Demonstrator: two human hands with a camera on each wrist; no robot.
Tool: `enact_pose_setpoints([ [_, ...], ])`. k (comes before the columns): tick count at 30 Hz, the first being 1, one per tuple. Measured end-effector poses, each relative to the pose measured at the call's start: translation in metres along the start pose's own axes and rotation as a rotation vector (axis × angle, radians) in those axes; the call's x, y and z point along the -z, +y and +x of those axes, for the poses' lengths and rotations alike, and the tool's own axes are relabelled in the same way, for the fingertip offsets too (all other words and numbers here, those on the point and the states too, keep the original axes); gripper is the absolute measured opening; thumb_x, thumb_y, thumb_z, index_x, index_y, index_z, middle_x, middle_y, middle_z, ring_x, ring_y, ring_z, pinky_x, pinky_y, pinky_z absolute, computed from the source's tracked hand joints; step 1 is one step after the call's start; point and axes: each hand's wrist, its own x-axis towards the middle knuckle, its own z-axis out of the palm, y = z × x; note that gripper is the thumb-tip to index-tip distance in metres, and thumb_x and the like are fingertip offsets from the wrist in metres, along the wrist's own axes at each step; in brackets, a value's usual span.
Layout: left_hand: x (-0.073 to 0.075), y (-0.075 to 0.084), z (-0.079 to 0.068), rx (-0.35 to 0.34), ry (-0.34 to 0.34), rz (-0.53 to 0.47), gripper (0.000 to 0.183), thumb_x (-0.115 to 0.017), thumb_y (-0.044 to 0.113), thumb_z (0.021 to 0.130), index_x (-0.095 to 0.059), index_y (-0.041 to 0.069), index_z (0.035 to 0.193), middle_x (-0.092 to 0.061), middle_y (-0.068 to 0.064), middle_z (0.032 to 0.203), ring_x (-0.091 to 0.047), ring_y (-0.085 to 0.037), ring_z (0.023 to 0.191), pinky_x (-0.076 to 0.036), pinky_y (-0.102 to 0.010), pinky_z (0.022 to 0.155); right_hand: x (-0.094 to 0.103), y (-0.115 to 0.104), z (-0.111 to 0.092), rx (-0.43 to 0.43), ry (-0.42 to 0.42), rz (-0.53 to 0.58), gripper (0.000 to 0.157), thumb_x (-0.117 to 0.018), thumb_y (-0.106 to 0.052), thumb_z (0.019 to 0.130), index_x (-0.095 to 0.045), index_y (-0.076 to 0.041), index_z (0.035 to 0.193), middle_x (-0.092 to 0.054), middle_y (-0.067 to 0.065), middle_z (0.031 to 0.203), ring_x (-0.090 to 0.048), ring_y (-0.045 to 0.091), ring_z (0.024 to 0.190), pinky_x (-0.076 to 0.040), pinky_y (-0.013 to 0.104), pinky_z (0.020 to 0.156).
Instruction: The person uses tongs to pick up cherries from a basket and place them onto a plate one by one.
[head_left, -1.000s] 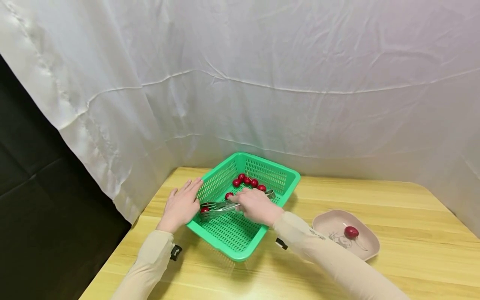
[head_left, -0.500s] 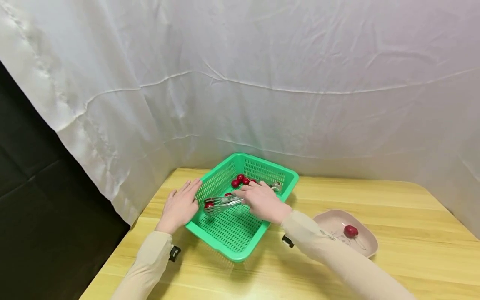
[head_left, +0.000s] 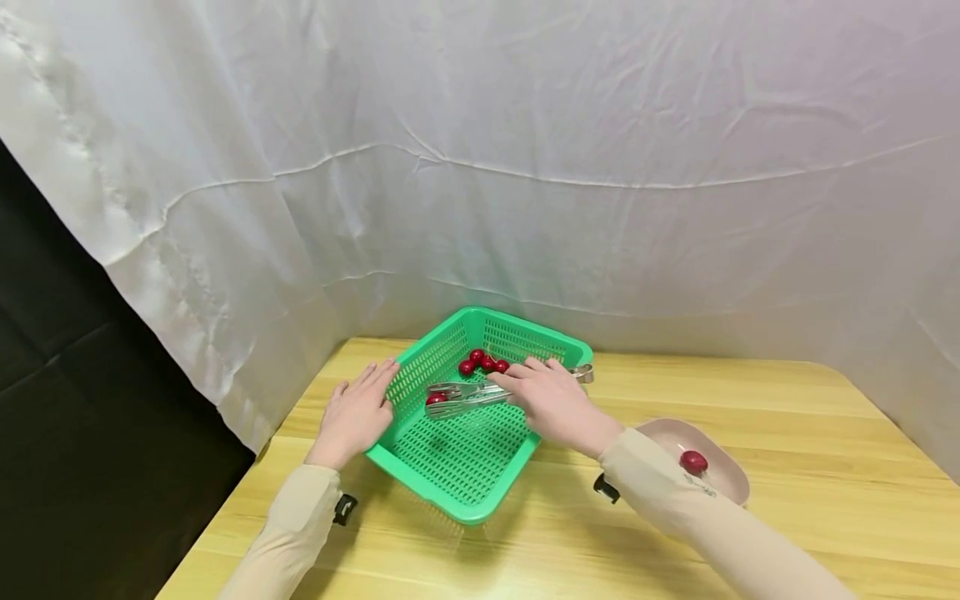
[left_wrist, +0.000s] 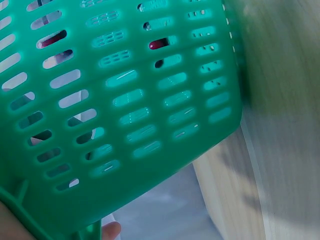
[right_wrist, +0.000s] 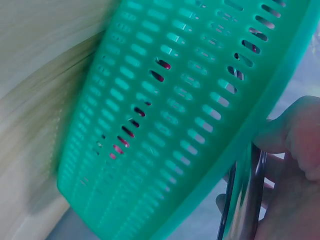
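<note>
In the head view, my left hand (head_left: 355,417) rests on the left rim of a green plastic basket (head_left: 448,496), its fingers straight along the edge. My right hand (head_left: 558,406) grips metal tongs (head_left: 480,395) over the basket. Between the slotted tong ends sits a red cherry (head_left: 437,400). Several more cherries (head_left: 487,363) lie together near the basket's back corner. From the right wrist, the tongs (right_wrist: 245,195) show between thumb and fingers, just past the basket rim. The left wrist view shows mostly the basket's perforated side (left_wrist: 150,110), with red visible through its slots.
Right of the basket stands a pinkish shallow dish (head_left: 731,475) holding one cherry (head_left: 693,462), partly covered by the right sleeve (head_left: 667,475). Everything stands on a wooden table (head_left: 832,450). A pale curtain (head_left: 570,233) hangs close behind the basket.
The right hand and tongs have moved right and slightly up, bringing the cherry from beside the left hand toward the basket's middle. The left hand stays on the rim.
</note>
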Motion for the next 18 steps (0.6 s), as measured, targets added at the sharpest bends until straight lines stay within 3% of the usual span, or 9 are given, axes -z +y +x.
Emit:
enact_pose_setpoints([
  [8,-0.001,-0.001,0.001,-0.004,0.001,-0.001,0.059,-0.049,0.016,0.096,-0.036,0.009,0.153,-0.028,-0.007,0.159,-0.023,-0.033,0.146,-0.012,-0.068,0.112,0.011,0.008,-0.02,-0.036,0.072,-0.002,0.05,-0.073,-0.01,0.087,-0.061,-0.016,0.135,-0.067,0.0,0.117,-0.056,0.024,0.1,-0.041,0.035,0.074],
  [18,0.001,0.001,0.001,-0.006,-0.005,0.001,0.059,-0.049,0.017,0.096,-0.035,0.009,0.153,-0.028,-0.008,0.159,-0.023,-0.034,0.146,-0.012,-0.068,0.111,0.027,0.018,-0.051,-0.084,0.118,0.018,0.046,-0.068,-0.007,0.09,-0.061,-0.011,0.135,-0.065,0.003,0.123,-0.057,0.025,0.104,-0.048,0.044,0.085],
])
